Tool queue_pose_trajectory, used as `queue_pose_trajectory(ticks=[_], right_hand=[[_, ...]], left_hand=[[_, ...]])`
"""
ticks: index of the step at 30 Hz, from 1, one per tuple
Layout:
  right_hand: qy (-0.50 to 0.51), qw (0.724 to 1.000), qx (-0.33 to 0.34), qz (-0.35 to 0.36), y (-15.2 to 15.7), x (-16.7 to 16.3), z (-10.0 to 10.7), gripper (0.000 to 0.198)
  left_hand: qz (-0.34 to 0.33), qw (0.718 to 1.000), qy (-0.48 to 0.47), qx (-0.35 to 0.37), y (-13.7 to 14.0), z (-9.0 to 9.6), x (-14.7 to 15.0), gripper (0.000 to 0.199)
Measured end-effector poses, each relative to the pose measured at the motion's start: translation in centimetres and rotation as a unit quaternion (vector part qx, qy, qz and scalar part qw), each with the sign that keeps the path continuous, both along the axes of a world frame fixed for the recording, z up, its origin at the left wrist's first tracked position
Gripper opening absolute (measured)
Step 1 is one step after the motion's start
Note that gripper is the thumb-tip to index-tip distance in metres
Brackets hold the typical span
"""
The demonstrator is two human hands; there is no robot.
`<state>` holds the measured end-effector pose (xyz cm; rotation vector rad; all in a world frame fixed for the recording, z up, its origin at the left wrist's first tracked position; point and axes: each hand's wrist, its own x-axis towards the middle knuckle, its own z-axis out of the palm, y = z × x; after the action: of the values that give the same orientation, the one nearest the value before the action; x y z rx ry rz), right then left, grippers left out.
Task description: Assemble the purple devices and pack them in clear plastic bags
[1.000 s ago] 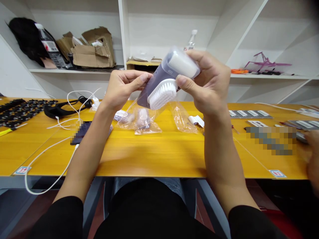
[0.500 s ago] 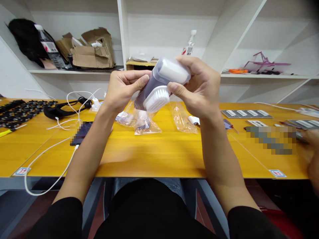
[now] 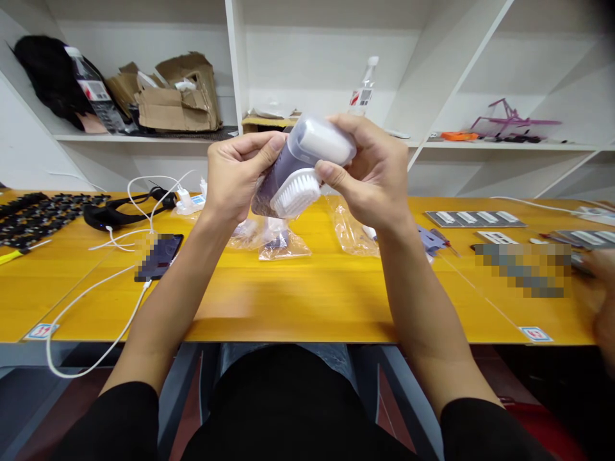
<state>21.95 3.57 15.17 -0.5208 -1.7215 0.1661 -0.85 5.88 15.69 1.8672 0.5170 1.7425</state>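
Note:
Above the table I hold a purple-grey plastic container (image 3: 283, 169) with a clear rounded cap (image 3: 327, 142), tilted with the cap toward the upper right. A white brush (image 3: 296, 193) lies along its near side, bristles facing me. My left hand (image 3: 240, 169) pinches the container's left side between thumb and fingers. At the capped end, my right hand (image 3: 372, 169) is closed, its thumb near the top of the brush. Its other fingers are partly hidden behind the cap. Below lie clear plastic bags (image 3: 286, 243) with small things inside.
A phone (image 3: 166, 253) with a white cable and a black headset (image 3: 122, 211) lie to the left. Grey strips with white pieces (image 3: 475, 219) are at the right. A co-worker's hand (image 3: 605, 282) shows at the right edge. Shelves stand behind.
Both hands and the container have shifted slightly left, the right hand more than the left. The grip of both hands stays about the same.

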Motion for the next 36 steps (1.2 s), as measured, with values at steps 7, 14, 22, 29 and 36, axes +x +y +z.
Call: queue_pose_trajectory(ticks=[7,14,22,29,36], right_hand=[[-0.016,1.000,-0.022,0.007,-0.3,-0.9,-0.3,0.070],[-0.016,0.999,-0.031,-0.029,-0.7,-1.2,-0.5,0.068],[0.006,0.998,0.015,-0.064,-1.8,-1.8,-0.5,0.054],[0.072,0.988,0.071,-0.120,-1.7,-2.4,-0.8,0.049],[0.154,0.975,0.106,-0.121,0.2,-2.3,-1.5,0.046]], left_hand=[[0.040,0.999,0.007,-0.001,1.2,-1.1,0.2,0.046],[0.008,0.998,0.035,-0.056,1.0,-0.8,0.4,0.052],[0.009,0.999,0.019,-0.031,0.6,-0.4,0.4,0.057],[-0.102,0.989,0.106,-0.011,-2.6,2.1,-0.4,0.072],[-0.008,0.977,0.201,0.069,-1.0,0.8,-0.6,0.126]])
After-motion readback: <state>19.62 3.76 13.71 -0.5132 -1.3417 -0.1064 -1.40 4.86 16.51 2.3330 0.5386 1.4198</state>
